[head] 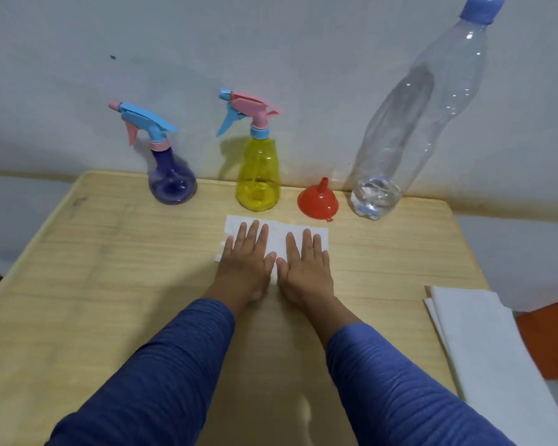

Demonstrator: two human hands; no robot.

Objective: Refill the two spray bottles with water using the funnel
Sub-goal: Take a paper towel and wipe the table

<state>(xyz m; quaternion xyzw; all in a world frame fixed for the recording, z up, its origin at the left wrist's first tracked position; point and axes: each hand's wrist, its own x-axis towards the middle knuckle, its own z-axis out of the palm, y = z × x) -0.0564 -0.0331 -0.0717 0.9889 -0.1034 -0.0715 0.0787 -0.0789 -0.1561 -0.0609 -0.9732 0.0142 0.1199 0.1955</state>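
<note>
A purple spray bottle (172, 178) with a blue and pink trigger head stands at the back left of the wooden table (78, 268). To its right stands a yellow spray bottle (257, 175) with a pink and blue head. A red funnel (318, 201) lies mouth down beside it. A tall clear water bottle (409, 123) with a blue cap stands at the back right, with a little water at its bottom. My left hand (248, 255) and my right hand (305, 262) lie flat, side by side, fingers straight, on a white paper tissue (281, 235).
A folded stack of white tissues (490, 355) lies at the table's right edge, partly overhanging it. A pale wall (271, 53) rises right behind the bottles. Something orange (548, 336) shows beyond the right edge.
</note>
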